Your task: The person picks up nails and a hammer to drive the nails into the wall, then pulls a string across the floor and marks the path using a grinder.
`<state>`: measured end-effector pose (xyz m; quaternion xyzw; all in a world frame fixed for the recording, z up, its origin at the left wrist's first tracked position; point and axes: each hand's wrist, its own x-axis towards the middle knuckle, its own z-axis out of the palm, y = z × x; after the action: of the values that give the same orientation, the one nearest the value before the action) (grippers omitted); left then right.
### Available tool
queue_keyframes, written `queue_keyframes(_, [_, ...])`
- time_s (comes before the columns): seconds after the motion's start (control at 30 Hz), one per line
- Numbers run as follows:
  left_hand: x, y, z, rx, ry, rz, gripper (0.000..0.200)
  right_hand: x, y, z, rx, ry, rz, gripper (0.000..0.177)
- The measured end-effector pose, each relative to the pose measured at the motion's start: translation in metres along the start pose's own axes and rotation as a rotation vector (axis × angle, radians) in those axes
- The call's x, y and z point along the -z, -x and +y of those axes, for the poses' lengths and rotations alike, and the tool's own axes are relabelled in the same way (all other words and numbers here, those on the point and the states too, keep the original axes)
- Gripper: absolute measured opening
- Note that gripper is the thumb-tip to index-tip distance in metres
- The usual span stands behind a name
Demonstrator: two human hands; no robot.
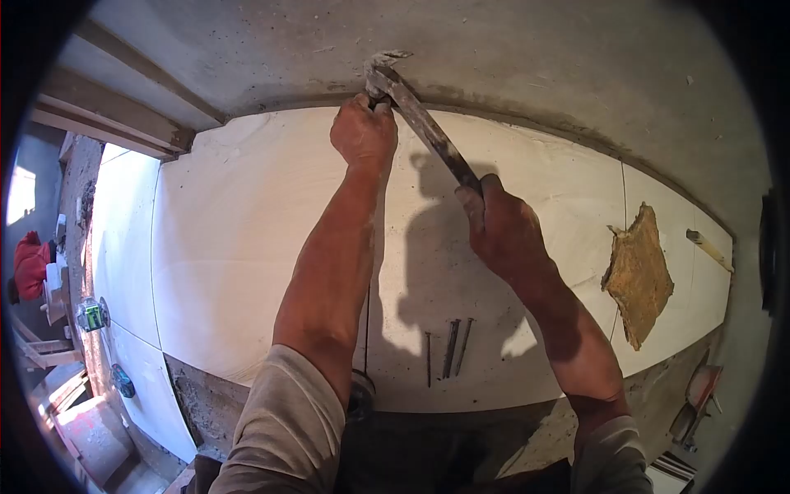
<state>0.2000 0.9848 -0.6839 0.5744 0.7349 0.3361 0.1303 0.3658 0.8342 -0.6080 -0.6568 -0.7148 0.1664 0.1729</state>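
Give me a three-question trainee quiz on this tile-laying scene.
1. True or false: the right hand grips the lower end of the metal tool.
2. The left hand is at: A) the tool's upper end, B) the brown patch, C) the green device.
3. Short answer: what lies on the white tile between the forearms?
Key: 1 true; 2 A; 3 dark metal pins.
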Motion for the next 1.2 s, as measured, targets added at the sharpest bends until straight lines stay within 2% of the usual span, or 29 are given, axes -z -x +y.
queue_keyframes(0.07, [0.000, 0.000, -0.003, -0.024, 0.001, 0.013, 0.024, -0.001, 0.001, -0.001, 0.007, -0.029, 0.009, 0.020])
queue_keyframes(0.13, [0.000, -0.001, 0.000, 0.012, 0.017, 0.005, 0.023, 0.010, 0.002, -0.005, 0.078, -0.164, 0.134, 0.022])
queue_keyframes(0.27, [-0.001, -0.002, -0.003, -0.003, 0.041, 0.015, 0.022, 0.014, 0.002, -0.010, 0.045, -0.276, 0.171, 0.022])
queue_keyframes(0.33, [-0.005, -0.003, -0.005, -0.053, -0.010, 0.042, 0.023, 0.000, -0.005, 0.006, -0.030, -0.002, -0.066, 0.022])
queue_keyframes(0.43, [0.006, 0.000, 0.006, 0.015, -0.016, -0.021, 0.023, 0.010, -0.002, -0.005, -0.053, -0.096, -0.020, 0.020])
queue_keyframes(0.47, [0.005, 0.000, 0.005, -0.029, -0.034, 0.032, 0.025, 0.011, 0.006, -0.006, -0.070, -0.098, -0.031, 0.020])
queue_keyframes(0.53, [0.003, -0.002, 0.005, 0.001, -0.044, 0.022, 0.025, 0.013, 0.007, -0.005, 0.067, -0.187, 0.126, 0.021])
queue_keyframes(0.73, [0.002, -0.003, 0.001, 0.004, -0.006, -0.009, 0.026, 0.014, 0.010, -0.006, 0.022, -0.303, 0.169, 0.022])
queue_keyframes(0.87, [0.003, 0.002, 0.003, -0.002, -0.025, 0.020, 0.025, -0.003, 0.002, 0.009, 0.045, -0.105, 0.114, 0.025])
queue_keyframes(0.93, [0.004, -0.006, 0.005, -0.014, -0.043, 0.025, 0.025, 0.007, -0.002, 0.001, -0.063, -0.033, -0.075, 0.028])
queue_keyframes(1.17, [0.007, 0.000, 0.008, -0.010, -0.064, 0.006, 0.025, 0.027, 0.022, 0.007, -0.076, -0.206, 0.007, 0.031])
queue_keyframes(1.2, [0.004, -0.001, 0.005, -0.001, -0.040, -0.004, 0.025, 0.040, 0.030, 0.007, -0.168, -0.273, -0.054, 0.032])
